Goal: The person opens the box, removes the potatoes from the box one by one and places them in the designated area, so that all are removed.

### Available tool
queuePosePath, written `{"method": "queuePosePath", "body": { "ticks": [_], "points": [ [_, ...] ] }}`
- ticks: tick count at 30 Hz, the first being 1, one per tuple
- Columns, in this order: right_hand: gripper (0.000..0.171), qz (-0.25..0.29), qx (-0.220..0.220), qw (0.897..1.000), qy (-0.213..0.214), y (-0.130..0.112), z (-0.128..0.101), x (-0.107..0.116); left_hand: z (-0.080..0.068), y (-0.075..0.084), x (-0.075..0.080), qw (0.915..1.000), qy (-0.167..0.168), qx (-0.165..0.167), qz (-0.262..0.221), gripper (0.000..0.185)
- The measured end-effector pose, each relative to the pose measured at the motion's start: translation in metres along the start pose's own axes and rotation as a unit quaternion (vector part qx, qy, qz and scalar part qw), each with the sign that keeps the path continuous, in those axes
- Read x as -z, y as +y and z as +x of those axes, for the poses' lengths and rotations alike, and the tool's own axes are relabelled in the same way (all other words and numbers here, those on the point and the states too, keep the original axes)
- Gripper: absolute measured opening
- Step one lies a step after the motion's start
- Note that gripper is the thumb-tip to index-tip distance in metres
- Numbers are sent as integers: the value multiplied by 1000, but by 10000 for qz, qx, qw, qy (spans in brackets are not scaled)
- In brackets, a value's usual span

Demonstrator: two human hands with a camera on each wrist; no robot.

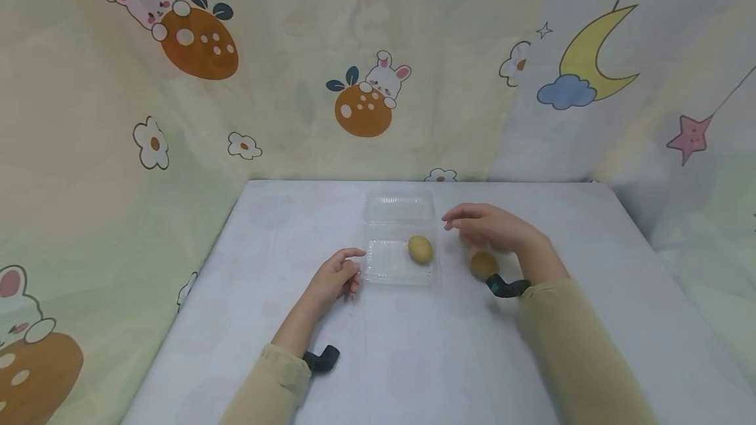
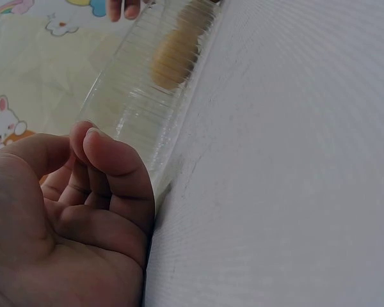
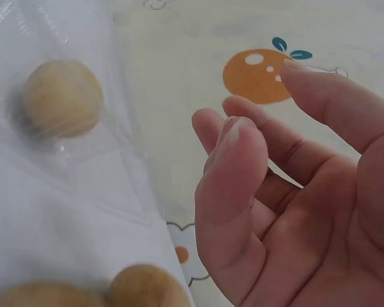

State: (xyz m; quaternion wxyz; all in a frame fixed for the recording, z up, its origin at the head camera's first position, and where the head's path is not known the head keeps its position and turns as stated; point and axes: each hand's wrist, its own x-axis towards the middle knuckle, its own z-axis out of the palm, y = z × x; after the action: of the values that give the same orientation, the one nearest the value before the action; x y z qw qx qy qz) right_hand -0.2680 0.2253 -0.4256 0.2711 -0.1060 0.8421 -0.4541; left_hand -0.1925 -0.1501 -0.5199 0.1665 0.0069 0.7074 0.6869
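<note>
A clear plastic hinged box (image 1: pixel 386 264) stands with its lid (image 1: pixel 399 207) laid back. In its right side rests a smooth, tan, egg-shaped piece (image 1: pixel 420 250). At the box's left edge is my left hand (image 1: pixel 331 281), index finger reaching to the rim and the other fingers loosely bent. Just right of the box hovers my right hand (image 1: pixel 493 225), its fingers loosely bent and apart with nothing between them. Below that hand lies a browner round piece (image 1: pixel 484 266). Two tan pieces show at the bottom of the right wrist view, one a rounded piece (image 3: pixel 144 288).
A white cloth covers the table (image 1: pixel 390 359). Behind it and at both sides hangs a printed curtain (image 1: pixel 283 84) with rabbits, oranges and a moon. Each wrist wears a black band mount (image 1: pixel 321 359).
</note>
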Motion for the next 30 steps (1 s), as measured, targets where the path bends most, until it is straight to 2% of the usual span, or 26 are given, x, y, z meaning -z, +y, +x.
{"method": "queuePosePath", "body": {
  "ticks": [4, 9, 12, 20, 26, 30],
  "points": [
    [38, 315, 65, 9993, -173, -14, 11, -4, 0, 0, -1, 10000, -21, -3, -22, 31],
    [37, 508, 571, 9949, -652, -26, 31, -7, 0, 0, -1, 10000, -38, -11, -88, 32],
    [37, 619, 676, 9917, -900, -28, 45, -11, 0, 0, -1, 9999, -18, -14, -103, 32],
    [31, 983, 427, 9831, -1482, -37, 74, -32, -1, 0, -1, 10000, -10, -58, 18, 31],
    [32, 557, 29, 9821, -1799, -44, 86, -50, 0, -2, -1, 10000, -47, -46, 42, 32],
    [34, 414, 37, 9804, -1927, -50, 88, -63, 2, -3, 0, 10000, -25, -51, 21, 32]
  ]
}}
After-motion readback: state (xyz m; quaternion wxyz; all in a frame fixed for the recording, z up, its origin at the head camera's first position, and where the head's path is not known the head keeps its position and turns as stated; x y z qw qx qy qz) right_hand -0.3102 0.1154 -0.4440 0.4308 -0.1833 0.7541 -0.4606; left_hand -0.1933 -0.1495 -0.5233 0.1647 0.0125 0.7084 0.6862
